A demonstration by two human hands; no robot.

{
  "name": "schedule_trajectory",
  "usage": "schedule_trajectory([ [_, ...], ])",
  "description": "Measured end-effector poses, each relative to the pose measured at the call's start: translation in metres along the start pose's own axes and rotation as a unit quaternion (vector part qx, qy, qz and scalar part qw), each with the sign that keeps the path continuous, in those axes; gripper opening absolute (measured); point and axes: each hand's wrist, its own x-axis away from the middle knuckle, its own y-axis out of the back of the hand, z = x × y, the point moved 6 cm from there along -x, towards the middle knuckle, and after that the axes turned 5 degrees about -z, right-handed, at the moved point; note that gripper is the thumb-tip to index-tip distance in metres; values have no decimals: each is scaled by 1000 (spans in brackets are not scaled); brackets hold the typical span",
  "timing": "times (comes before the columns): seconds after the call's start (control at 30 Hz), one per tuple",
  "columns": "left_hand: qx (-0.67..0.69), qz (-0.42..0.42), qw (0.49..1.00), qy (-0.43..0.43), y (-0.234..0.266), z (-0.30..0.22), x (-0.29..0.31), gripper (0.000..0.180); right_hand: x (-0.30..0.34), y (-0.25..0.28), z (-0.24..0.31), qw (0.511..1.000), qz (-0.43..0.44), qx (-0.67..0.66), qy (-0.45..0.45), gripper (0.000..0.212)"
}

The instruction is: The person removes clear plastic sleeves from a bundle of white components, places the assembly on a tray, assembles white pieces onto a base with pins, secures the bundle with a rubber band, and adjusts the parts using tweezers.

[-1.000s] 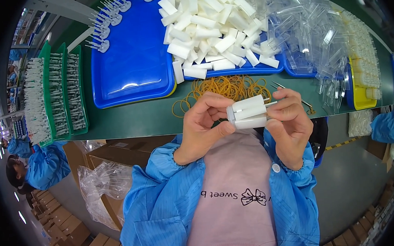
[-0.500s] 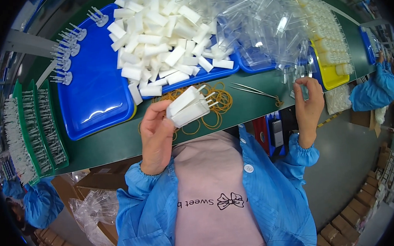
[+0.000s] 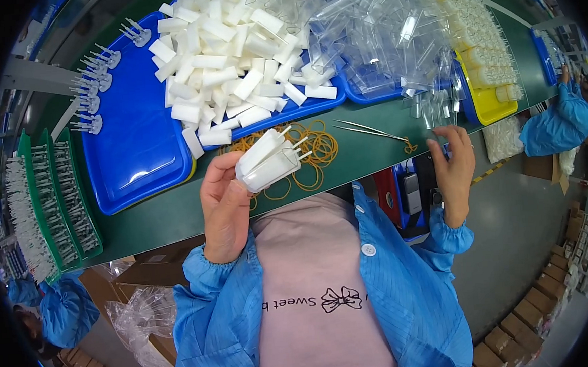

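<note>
My left hand is closed around a bundle of white foam blocks at the middle of the bench. Thin white pins stick out of its far right end, and part of it looks wrapped in clear plastic. My right hand hovers at the bench's front edge with thumb and fingers apart, and no held thing shows in it. Just beyond its fingertips lie loose clear plastic sleeves. A pair of tweezers rests between my hands. Tan rubber bands lie behind the held bundle.
White foam blocks and clear sleeves are heaped on blue trays. Another blue tray has pinned white discs along its left rim. Green racks stand far left, a yellow tray right. Co-workers sit both sides.
My right hand has drawn slightly back toward me, away from the clear sleeves. My left hand keeps its hold on the foam blocks. The whole view has shifted a little.
</note>
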Motion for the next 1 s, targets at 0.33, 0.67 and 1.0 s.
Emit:
schedule_trajectory([
  [0.33,-25,22,999,-34,0,-3,4,42,-1,19,68,758,-11,-638,-136,25],
  [0.67,-247,92,937,-231,-27,-20,14,55,-8,-12,125,667,18,-734,-122,26],
  [1.0,-311,100,906,-270,-32,-27,15,53,-5,-24,132,666,86,-730,-124,28],
])
